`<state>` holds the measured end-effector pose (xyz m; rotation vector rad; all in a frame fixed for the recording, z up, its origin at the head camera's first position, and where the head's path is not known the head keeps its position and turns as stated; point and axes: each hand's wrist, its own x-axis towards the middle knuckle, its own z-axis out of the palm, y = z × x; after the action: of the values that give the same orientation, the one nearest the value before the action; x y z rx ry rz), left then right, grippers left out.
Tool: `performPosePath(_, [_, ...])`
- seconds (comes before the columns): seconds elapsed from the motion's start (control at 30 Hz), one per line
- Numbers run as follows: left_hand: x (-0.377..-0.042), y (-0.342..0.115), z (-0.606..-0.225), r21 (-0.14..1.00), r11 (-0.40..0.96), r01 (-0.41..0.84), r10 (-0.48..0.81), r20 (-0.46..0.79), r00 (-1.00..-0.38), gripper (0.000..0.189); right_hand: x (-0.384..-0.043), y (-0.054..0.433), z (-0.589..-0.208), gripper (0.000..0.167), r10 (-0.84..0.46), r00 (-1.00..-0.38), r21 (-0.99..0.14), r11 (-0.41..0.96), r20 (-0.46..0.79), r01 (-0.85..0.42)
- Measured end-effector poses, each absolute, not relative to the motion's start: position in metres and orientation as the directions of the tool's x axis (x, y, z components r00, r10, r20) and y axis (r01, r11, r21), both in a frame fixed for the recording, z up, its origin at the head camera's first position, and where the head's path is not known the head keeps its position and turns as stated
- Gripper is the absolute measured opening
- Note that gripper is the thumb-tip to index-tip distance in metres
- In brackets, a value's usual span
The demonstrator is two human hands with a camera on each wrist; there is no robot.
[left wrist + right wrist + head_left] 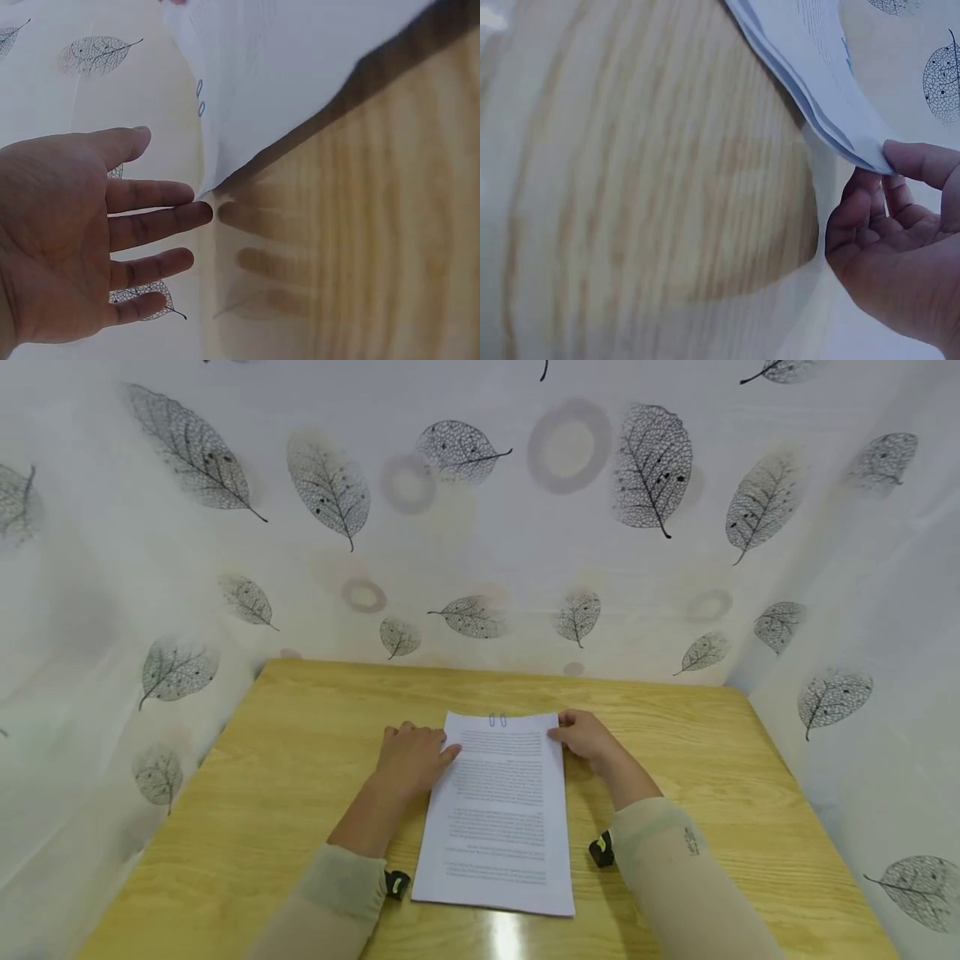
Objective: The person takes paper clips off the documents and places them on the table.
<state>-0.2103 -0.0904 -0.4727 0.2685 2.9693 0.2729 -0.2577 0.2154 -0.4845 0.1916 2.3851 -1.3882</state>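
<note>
A stack of printed paper (498, 827) lies on the wooden table, its text upside down in the head view. Two blue paper clips (497, 720) sit side by side on its far edge. My right hand (588, 739) pinches the stack's far right corner between thumb and fingers, and the right wrist view shows that corner bent up with the sheets (802, 82) slightly fanned. At the far left corner is my left hand (411, 762), its fingers straight and spread. In the left wrist view, the fingertips (201, 213) are right at the paper's corner.
The wooden table (300, 718) extends on both sides of the stack. Behind it and at the sides hangs a white curtain (480, 552) printed with grey leaves. A small black device (602, 850) shows at the right cuff, and another black device (397, 884) at the left.
</note>
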Motion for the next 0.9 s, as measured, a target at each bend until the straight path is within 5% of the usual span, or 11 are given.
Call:
performPosePath(0.53, [-0.243,-0.075,-0.47,0.506,0.825,0.251,0.295,-0.008,-0.955,0.049,-0.253,0.23,-0.494,0.013,-0.32,-0.879,-0.93,0.219,-0.355,0.295])
performPosePath(0.9, [-0.262,-0.057,-0.487,0.536,0.784,0.314,0.354,0.029,-0.935,0.04,-0.258,0.242,-0.505,0.014,-0.369,-0.853,-0.929,0.175,-0.369,0.326])
